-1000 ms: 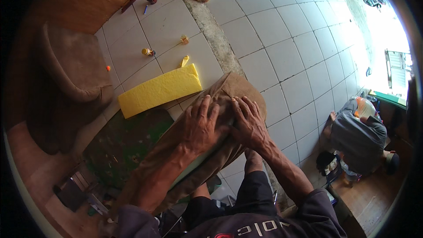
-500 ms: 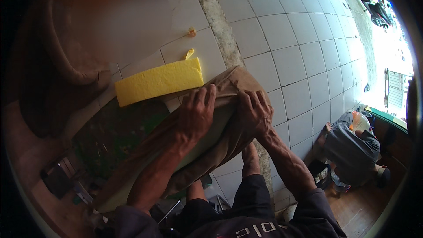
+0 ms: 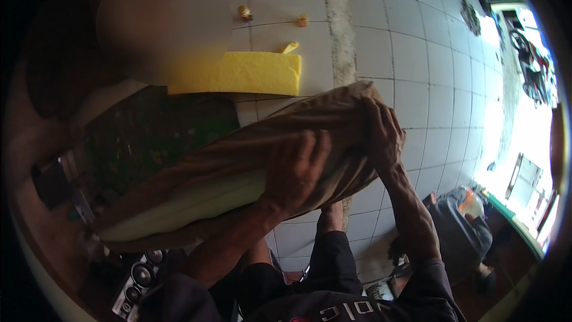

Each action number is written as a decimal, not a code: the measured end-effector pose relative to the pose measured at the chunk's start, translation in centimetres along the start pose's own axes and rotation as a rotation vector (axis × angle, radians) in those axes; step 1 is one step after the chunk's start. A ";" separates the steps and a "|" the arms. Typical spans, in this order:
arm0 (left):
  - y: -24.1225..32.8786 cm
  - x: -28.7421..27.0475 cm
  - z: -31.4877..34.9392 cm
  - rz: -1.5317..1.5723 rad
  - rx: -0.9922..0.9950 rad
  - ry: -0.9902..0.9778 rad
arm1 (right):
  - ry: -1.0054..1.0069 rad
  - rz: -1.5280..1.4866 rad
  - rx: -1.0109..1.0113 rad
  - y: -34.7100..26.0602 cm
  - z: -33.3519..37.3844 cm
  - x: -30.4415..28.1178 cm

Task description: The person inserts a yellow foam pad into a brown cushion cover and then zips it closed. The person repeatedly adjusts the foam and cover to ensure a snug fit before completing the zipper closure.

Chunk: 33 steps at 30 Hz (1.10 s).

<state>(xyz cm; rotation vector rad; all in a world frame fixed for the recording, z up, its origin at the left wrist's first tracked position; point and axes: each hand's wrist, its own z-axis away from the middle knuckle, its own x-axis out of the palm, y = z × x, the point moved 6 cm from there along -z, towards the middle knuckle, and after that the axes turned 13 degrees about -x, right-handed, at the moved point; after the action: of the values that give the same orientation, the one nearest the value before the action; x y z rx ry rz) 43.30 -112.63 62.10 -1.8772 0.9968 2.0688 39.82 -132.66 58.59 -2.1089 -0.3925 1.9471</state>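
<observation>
A long cushion of pale green foam [image 3: 196, 209] lies across in front of me, partly inside a brown fabric cover [image 3: 238, 149]. The cover's long side gapes toward me, so a strip of foam shows. At the far right end, my right hand [image 3: 386, 137] is closed over the covered corner, its fingers bent onto the fabric. My left hand [image 3: 298, 170] is on the middle of the cushion, at the edge of the cover's opening. Its fingers are blurred, and whether they grip the cloth I cannot tell.
A yellow foam block [image 3: 250, 74] lies beyond the cushion, near a dark green stained surface [image 3: 161, 128]. Small jars [image 3: 244, 13] stand on the tiled floor [image 3: 411, 71]. A speaker unit [image 3: 140, 277] is at lower left. Another person [image 3: 459, 232] sits at the right.
The view has shifted. The cushion now lies flatter across the picture, with more foam showing on its left. My left hand has come off the cover's far edge to the opening; my right hand stays at the corner.
</observation>
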 end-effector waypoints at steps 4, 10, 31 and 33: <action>-7.8 -4.5 5.6 -0.095 -0.190 0.093 | 0.043 0.056 -0.144 -2.3 0.4 -0.5; -7.1 -6.1 12.8 0.125 -0.214 -0.020 | -0.029 -0.028 -0.570 -11.3 2.0 0.1; -9.1 -2.8 27.0 0.101 -0.094 -0.105 | -0.391 -0.167 -0.310 -15.5 14.9 -1.4; -9.1 -3.2 26.3 0.107 -0.090 -0.150 | -0.279 -0.156 0.049 -13.4 15.5 -2.6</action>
<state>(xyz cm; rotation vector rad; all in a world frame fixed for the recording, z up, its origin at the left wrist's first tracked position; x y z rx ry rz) 27.38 -89.60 61.38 -1.7127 1.0040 2.3127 23.71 -121.16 64.54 -1.7230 -0.5376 2.1373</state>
